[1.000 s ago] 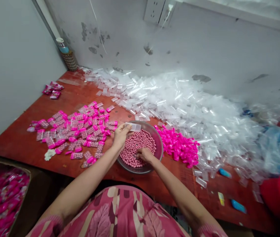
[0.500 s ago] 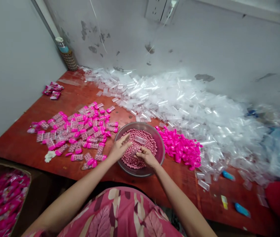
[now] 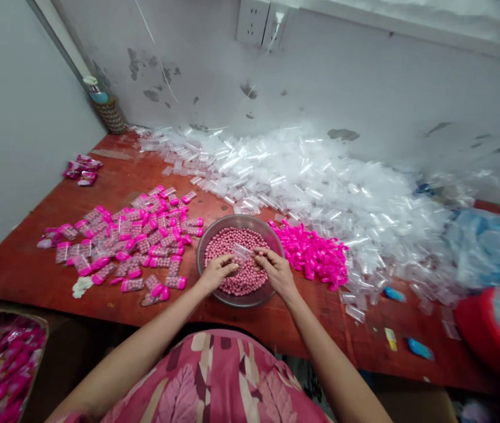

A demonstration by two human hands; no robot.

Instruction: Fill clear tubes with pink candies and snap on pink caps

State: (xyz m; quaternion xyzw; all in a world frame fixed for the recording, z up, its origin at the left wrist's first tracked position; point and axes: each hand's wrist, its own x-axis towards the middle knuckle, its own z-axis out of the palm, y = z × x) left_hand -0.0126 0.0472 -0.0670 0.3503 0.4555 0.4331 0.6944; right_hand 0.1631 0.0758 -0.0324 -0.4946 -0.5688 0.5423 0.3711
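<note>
While the left hand (image 3: 220, 273) pinches a clear container (image 3: 241, 251) over pink beads (image 3: 238, 286), its long axis crosswise between both hands, the right hand (image 3: 275, 270) curls beside its other end, grip too small to read; beyond the metal bowl (image 3: 275, 239), clear cases (image 3: 302, 176) heap wallward.

Along the table's (image 3: 47, 291) front edge, bare strips are flanking the bowl (image 3: 243, 301); heaped clear boxes (image 3: 294, 170) are blocking most of the back edge.

1 bowl (image 3: 241, 302), 100s of beads (image 3: 245, 283), 2 blue pcs (image 3: 419, 348), 1 bkt (image 3: 477, 329)
</note>
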